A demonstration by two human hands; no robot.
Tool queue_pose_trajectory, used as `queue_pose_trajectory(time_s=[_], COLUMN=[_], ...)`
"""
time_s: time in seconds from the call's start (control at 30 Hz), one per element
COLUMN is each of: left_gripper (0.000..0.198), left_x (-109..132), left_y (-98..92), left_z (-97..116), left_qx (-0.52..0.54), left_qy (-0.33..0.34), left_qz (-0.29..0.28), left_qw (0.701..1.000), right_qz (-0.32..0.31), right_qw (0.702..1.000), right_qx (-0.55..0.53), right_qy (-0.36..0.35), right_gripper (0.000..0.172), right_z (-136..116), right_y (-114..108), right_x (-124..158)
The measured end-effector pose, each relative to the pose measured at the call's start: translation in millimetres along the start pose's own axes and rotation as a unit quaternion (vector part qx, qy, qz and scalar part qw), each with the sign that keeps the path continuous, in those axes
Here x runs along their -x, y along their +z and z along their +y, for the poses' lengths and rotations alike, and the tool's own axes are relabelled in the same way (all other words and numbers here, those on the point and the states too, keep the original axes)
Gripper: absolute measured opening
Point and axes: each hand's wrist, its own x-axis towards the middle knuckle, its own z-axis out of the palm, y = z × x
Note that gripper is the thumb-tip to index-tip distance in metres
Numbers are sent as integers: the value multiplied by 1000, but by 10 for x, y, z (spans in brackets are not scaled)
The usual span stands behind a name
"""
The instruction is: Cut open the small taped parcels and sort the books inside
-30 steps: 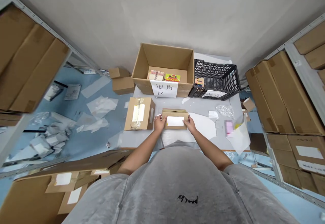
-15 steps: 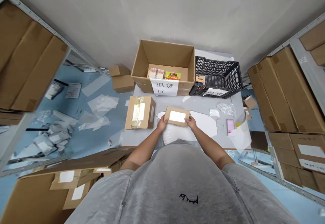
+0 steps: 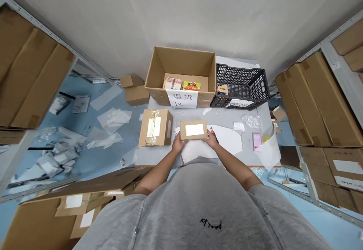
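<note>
Left grip [image 3: 177, 143]: this hand is holding the left side of a small cardboard box [image 3: 194, 122].
Right grip [image 3: 210, 139]: this hand is holding the box's right side; something red and black, perhaps a cutter [image 3: 214, 135], is showing just beside it.
Small cardboard box: resting between both hands, over the worktop [image 3: 184, 113].
Taped carton [image 3: 163, 127]: standing left.
Open carton [image 3: 157, 96]: standing behind, beside a black crate [image 3: 221, 101].

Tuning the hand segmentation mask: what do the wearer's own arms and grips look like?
Left grip and right grip: human hands, no gloves visible. Left arm and right arm: bare forearms, no watch or cable visible. Grey shirt with short grey sleeves, a small round stud by each, and black script lettering on the front.
</note>
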Motion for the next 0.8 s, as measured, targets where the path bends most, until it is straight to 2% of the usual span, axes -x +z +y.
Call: queue_pose_trajectory(time_s=[0.2, 0.33, 0.43, 0.53, 0.7, 0.8], left_gripper=[67, 54, 59, 66, 57, 56], left_x=[11, -15, -51, -130, -347, -409], left_y=[-13, -36, -6, 43, 61, 41], left_z=[202, 316, 341, 362, 459, 492], left_qx=[-57, -82, -85, -46, 56, 58], left_qy=[-6, -11, -33, -51, -62, -69], left_qz=[92, 110, 101, 74, 3, -5], left_qw=[994, 990, 991, 995, 997, 996], right_qz=[75, 85, 69, 74, 97, 88], right_qw=[997, 996, 997, 995, 988, 988], right_qx=[3, 10, 30, 62, 113, 110], right_qy=[-23, -13, -8, -12, 39, 56], right_gripper=[66, 56, 52, 50, 45, 45], right_z=[-113, -175, -199, -243, -347, -367], right_y=[-80, -163, -142, -77, -46, -66], right_x=[-78, -90, -76, -118, -305, -370])
